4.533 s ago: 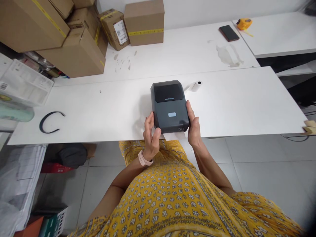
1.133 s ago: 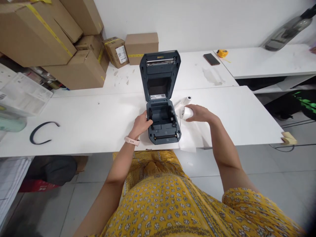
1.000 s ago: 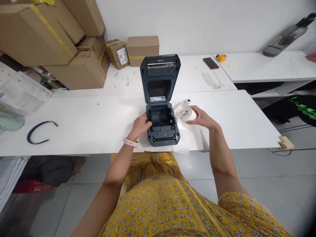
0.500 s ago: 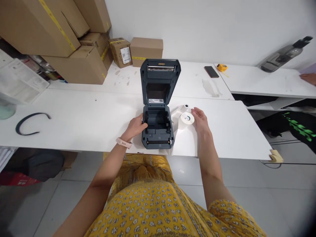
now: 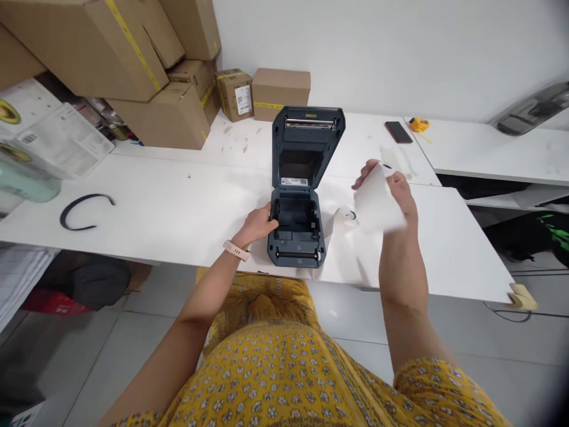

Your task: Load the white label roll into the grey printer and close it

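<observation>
A dark grey label printer (image 5: 297, 231) stands on the white table with its lid (image 5: 306, 142) raised and its inner bay showing. My left hand (image 5: 256, 226) grips the printer's left edge, thumb over the rim. To the right of the printer, my right hand (image 5: 402, 193) holds up a small white paper roll (image 5: 377, 198) with a dark core hole; a wide face of white paper, blurred at its lower edge, is turned toward me. Below and left of that hand, another white roll (image 5: 344, 218) rests on the table, partly covered by the raised paper.
Cardboard boxes (image 5: 155, 115) are stacked at the back left. A black headband (image 5: 71, 207) lies on the left of the table. Toward the back right are a phone (image 5: 398, 132) and a yellow tape measure (image 5: 418, 124). A grey bottle (image 5: 528, 112) stands farther right.
My right hand has gone from beside the rolls to gripping white paper and lifting it up and right. The left hand keeps its hold on the printer. The view has shifted left.
</observation>
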### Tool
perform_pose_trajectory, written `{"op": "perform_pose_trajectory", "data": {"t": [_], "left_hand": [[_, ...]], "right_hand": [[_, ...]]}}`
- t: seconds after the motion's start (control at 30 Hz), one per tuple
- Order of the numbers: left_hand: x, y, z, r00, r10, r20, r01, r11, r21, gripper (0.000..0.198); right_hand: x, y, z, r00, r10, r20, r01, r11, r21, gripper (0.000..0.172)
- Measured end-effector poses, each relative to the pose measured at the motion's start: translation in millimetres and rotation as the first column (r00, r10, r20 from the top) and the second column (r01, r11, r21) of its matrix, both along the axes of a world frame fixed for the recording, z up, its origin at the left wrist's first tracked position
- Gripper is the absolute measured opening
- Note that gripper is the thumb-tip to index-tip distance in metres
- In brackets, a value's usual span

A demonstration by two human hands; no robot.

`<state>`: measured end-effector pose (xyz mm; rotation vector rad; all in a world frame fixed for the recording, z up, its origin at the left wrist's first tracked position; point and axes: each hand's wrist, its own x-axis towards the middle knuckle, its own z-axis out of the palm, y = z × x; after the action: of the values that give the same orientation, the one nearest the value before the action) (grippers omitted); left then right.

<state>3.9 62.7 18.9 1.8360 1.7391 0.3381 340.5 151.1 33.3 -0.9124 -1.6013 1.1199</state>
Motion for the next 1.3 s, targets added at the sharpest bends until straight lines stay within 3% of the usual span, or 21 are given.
{"op": "perform_pose_trajectory", "data": {"t": [0.03, 0.1, 0.17, 0.27, 0.33, 0.43, 0.5, 0.67, 0.8, 0.9, 0.97, 1.07, 1.23, 1.3], "left_hand": [[0, 0, 0.1, 1.000, 0.000, 0.003, 0.000, 1.000, 0.002, 0.049], [-1, 0, -0.8, 1.000, 0.002, 0.019, -0.002, 1.000, 0.011, 0.050], [-1, -1, -3.5, 0.999, 0.007, 0.050, -0.008, 1.000, 0.018, 0.052], [-1, -4, -10.3, 0.992, 0.046, 0.120, -0.050, 0.998, 0.027, 0.057], [-1, -7, -15.6, 0.982, 0.091, 0.166, -0.097, 0.995, 0.025, 0.062], [1, -11, -21.9, 0.970, 0.145, 0.196, -0.153, 0.988, 0.031, 0.068], [4, -13, -23.2, 0.971, 0.173, 0.164, -0.183, 0.982, 0.052, 0.070], [12, -16, -21.1, 0.973, 0.216, 0.080, -0.226, 0.963, 0.148, 0.083], [15, -20, -30.4, 0.978, 0.166, 0.130, -0.198, 0.934, 0.299, 0.075], [16, -30, -39.6, 0.977, 0.013, 0.213, -0.127, 0.835, 0.535, 0.060], [18, -41, -41.8, 0.962, -0.149, 0.231, -0.041, 0.754, 0.655, 0.063], [23, -55, -41.2, 0.931, -0.299, 0.208, 0.071, 0.710, 0.701, 0.062], [28, -68, -50.7, 0.946, -0.288, 0.150, 0.100, 0.698, 0.709, 0.010], [28, -73, -57.4, 0.950, -0.284, 0.130, 0.098, 0.668, 0.738, 0.015]], "right_hand": [[-10, -11, 12.4, 0.987, 0.156, 0.032, -0.155, 0.988, -0.006, 0.067], [-39, -28, 29.6, 0.877, 0.461, 0.139, -0.456, 0.888, -0.068, 0.063], [-73, -35, 35.2, 0.767, 0.569, 0.297, -0.552, 0.821, -0.146, 0.057], [-115, -34, 27.1, 0.678, 0.429, 0.596, -0.441, 0.887, -0.138, 0.044], [-131, -33, 17.6, 0.555, 0.301, 0.776, -0.364, 0.926, -0.099, 0.034], [-140, -35, 7.0, 0.378, 0.226, 0.898, -0.352, 0.932, -0.087, 0.026], [-140, -37, 3.0, 0.340, 0.230, 0.912, -0.399, 0.913, -0.082, 0.027], [-137, -35, -6.3, 0.333, 0.218, 0.917, -0.507, 0.862, -0.021, 0.033], [-138, -33, -11.9, 0.312, 0.197, 0.929, -0.480, 0.877, -0.025, 0.032], [-138, -34, -11.1, 0.311, 0.207, 0.928, -0.473, 0.880, -0.037, 0.031], [-138, -36, -9.8, 0.331, 0.215, 0.919, -0.479, 0.877, -0.033, 0.029], [-137, -37, -8.5, 0.376, 0.220, 0.900, -0.487, 0.874, -0.010, 0.027], [-131, -39, 1.0, 0.502, 0.227, 0.834, -0.482, 0.874, 0.053, 0.021], [-126, -39, 12.2, 0.645, 0.144, 0.751, -0.396, 0.903, 0.166, 0.028]]}}
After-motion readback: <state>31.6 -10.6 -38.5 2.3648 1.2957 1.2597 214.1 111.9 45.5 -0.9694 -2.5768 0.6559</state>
